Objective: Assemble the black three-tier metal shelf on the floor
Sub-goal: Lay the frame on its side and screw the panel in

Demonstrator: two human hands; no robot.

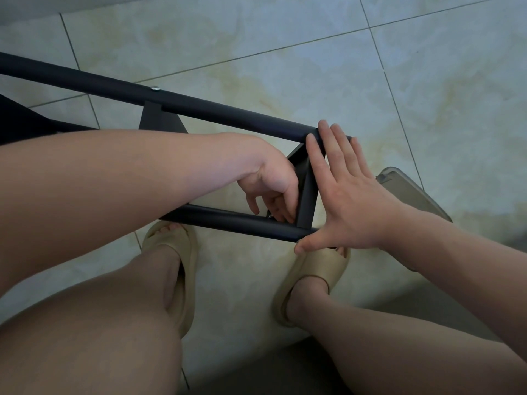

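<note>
Just beyond two beige slippers (313, 269), the black shelf frame (228, 112) lies across the tiled floor (285, 38). Left hand (271, 183) reaches between its tubes, grip pinched on a small fastener (269, 215) (barely visible). Right hand (350, 201), grip apart, presses flat on the frame's end.

Dim, flat, bluish light; soft shadows, wide-angle bending at edges, dark vignetted lower corners.
</note>
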